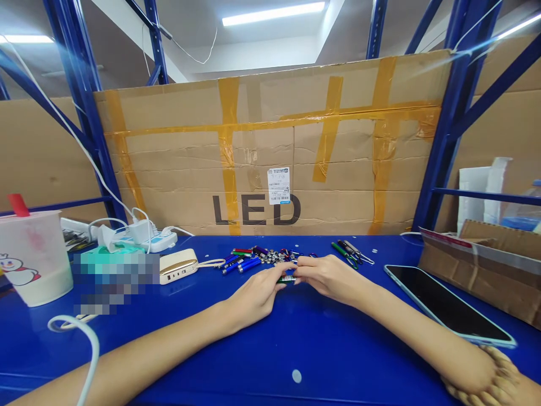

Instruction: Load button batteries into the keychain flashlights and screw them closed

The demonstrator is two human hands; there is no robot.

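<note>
Between my two hands, above the blue tabletop (291, 332), is a small dark green tube (287, 279) with a pale mark on its side. My left hand (258, 290) pinches it between thumb and fingers. The fingertips of my right hand (327, 274) close on its right end, partly hiding it. Just beyond my hands lies a pile of small silver metal parts (274, 257). Several blue tubes (249, 265) lie at its left, with a red tube (242, 251) among them. Past my right hand rest a few slim tubes with clips, one of them green (343, 254).
At the right lie a phone (448, 304) and an open cardboard box (482, 276). On the left stand a plastic cup (36, 259), a cream power bank (178, 267) and a power strip (160, 241). A white cable (93, 349) arches over my left forearm. Taped cardboard (181, 169) closes the back.
</note>
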